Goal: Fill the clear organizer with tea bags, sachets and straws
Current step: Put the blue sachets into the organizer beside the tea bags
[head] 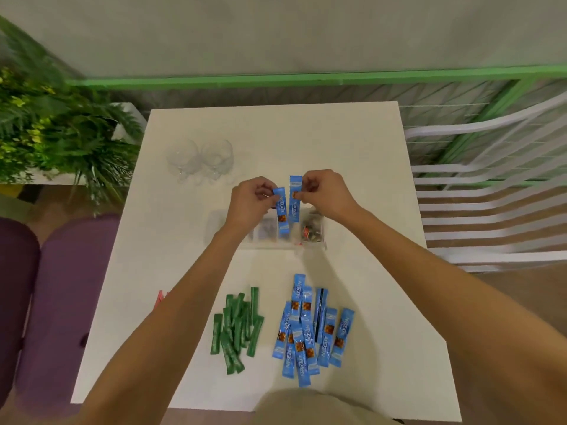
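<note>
Two blue sachets on the go, one each. My left hand (251, 199) pinches the left sachet (280, 211) by its top end and my right hand (325, 191) pinches the right sachet (295, 200) the same way. Both hang upright, side by side, lower ends down at a middle slot of the clear organizer (267, 244). So I'm on the coffee-stick step. The tea bags (311, 228) look sorted, sitting in the right-end compartment. Next bit, I reckon: lower both straight so they clear the divider, let go, then reach for the blue pile (310, 329) near me. The green pile (237, 329) beside it is waiting. Something red (159, 297) peeks out by my left arm, maybe straws, can't tell.
</note>
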The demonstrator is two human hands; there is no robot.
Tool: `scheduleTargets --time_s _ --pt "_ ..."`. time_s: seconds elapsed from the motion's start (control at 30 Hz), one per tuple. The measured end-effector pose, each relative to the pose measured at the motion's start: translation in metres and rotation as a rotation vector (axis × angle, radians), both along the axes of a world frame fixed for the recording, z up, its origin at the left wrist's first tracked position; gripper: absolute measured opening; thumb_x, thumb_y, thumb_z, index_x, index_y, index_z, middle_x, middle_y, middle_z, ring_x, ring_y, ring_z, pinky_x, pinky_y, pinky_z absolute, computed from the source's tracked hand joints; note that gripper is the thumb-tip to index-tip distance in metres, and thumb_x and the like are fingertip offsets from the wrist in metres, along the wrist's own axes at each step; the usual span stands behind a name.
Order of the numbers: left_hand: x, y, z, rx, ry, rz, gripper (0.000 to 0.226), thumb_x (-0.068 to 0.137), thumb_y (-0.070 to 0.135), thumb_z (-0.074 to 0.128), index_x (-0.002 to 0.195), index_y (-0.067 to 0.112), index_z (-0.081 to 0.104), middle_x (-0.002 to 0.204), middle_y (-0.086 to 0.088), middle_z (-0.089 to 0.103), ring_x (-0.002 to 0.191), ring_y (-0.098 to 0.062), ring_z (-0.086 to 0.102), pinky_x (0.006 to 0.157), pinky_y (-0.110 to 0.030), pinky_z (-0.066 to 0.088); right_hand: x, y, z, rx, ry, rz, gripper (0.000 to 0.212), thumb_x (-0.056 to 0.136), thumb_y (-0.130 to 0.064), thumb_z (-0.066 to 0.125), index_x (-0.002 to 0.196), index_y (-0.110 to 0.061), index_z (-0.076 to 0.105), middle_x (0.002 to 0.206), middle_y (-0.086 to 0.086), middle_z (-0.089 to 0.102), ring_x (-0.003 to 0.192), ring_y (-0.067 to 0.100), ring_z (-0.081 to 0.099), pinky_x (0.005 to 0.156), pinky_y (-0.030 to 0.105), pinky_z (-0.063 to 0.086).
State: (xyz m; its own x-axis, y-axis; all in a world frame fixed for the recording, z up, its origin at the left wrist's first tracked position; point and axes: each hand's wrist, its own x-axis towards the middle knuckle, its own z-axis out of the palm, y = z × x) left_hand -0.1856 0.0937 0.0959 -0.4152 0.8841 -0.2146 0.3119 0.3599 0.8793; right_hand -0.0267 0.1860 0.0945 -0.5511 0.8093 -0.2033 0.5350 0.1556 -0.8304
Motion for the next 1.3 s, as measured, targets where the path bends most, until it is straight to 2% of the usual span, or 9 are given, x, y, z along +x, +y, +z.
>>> scheduleTargets --time_s 0.1,0.23,0.37,0.5,0.7,0.83,0.97,1.17,1.3 --pt "-0.006 0.012 -0.009 -0.009 -0.028 -0.024 0.014 0.079 -0.008 0.07 0.083 0.004 0.065 0.076 -0.017 0.067 0.063 -0.02 0.068 0.05 -0.013 0.049 -0.008 0.008 -0.006 0.039 -0.064 0.013 0.016 0.075 -0.006 0.075 0.089 -0.002 0.069 0.081 0.008 0.071 0.075 0.023 0.067 0.072 0.034 0.054" --pt "-0.013 0.022 -0.027 -0.028 -0.027 -0.062 0.016 0.078 -0.009 0.071 0.083 0.005 0.066 0.08 -0.025 0.068 0.066 -0.025 0.07 0.056 -0.021 0.056 -0.015 0.012 -0.022 0.064 -0.17 0.049 0.014 0.074 -0.007 0.074 0.088 -0.009 0.069 0.074 0.003 0.067 0.07 0.02 0.062 0.068 0.033 0.051" --pt "-0.019 0.027 -0.042 -0.058 0.059 -0.113 0.02 0.074 -0.005 0.074 0.08 0.013 0.068 0.075 -0.017 0.071 0.069 -0.027 0.072 0.07 -0.037 0.061 -0.021 0.012 -0.037 0.078 -0.261 0.088 0.013 0.076 -0.017 0.074 0.081 -0.007 0.067 0.076 0.006 0.069 0.071 0.024 0.063 0.073 0.042 0.054" --pt "-0.021 0.03 -0.05 -0.087 0.11 -0.15 0.018 0.072 0.0 0.075 0.079 0.017 0.07 0.071 -0.008 0.072 0.068 -0.023 0.072 0.074 -0.041 0.06 -0.025 0.014 -0.04 0.087 -0.292 0.103 0.014 0.076 -0.017 0.076 0.081 -0.006 0.069 0.077 0.005 0.068 0.074 0.024 0.063 0.076 0.043 0.054" --pt "-0.023 0.031 -0.054 -0.095 0.156 -0.18 0.017 0.071 0.0 0.077 0.081 0.012 0.07 0.077 -0.009 0.071 0.075 -0.024 0.069 0.072 -0.028 0.055 -0.027 0.013 -0.045 0.13 -0.463 0.178 0.016 0.078 -0.024 0.075 0.089 -0.013 0.072 0.089 0.001 0.071 0.087 0.022 0.064 0.087 0.04 0.048" --pt "-0.023 0.028 -0.057 -0.089 0.139 -0.177 0.018 0.072 -0.002 0.076 0.078 0.014 0.068 0.075 -0.004 0.069 0.073 -0.018 0.066 0.066 -0.014 0.05 -0.027 0.01 -0.047 0.201 -0.565 0.204 0.013 0.082 -0.027 0.07 0.09 -0.017 0.069 0.091 0.0 0.069 0.091 0.022 0.061 0.084 0.034 0.039" --pt "-0.022 0.027 -0.059 -0.071 0.119 -0.181 0.018 0.072 -0.002 0.076 0.076 0.014 0.068 0.076 -0.004 0.069 0.071 -0.014 0.063 0.062 -0.006 0.048 -0.024 0.01 -0.049 0.213 -0.584 0.193 0.015 0.083 -0.03 0.069 0.09 -0.017 0.068 0.093 0.001 0.069 0.093 0.023 0.061 0.086 0.035 0.039" --pt "-0.022 0.025 -0.063 -0.05 0.136 -0.189 0.018 0.074 0.001 0.078 0.086 0.012 0.07 0.086 -0.003 0.072 0.076 -0.01 0.065 0.071 -0.017 0.053 -0.015 0.008 -0.041 0.164 -0.483 0.141 0.028 0.082 -0.031 0.071 0.106 -0.019 0.065 0.103 0.0 0.068 0.105 0.02 0.053 0.091 0.036 0.042" --pt "-0.024 0.013 -0.058 0.014 0.179 -0.123 0.025 0.076 0.009 0.079 0.098 0.014 0.069 0.099 0.004 0.068 0.087 -0.01 0.059 0.066 -0.004 0.044 0.004 -0.003 -0.018 0.242 -0.279 0.035 0.03 0.087 -0.021 0.066 0.116 -0.017 0.061 0.112 0.0 0.064 0.112 0.019 0.048 0.092 0.028 0.039"
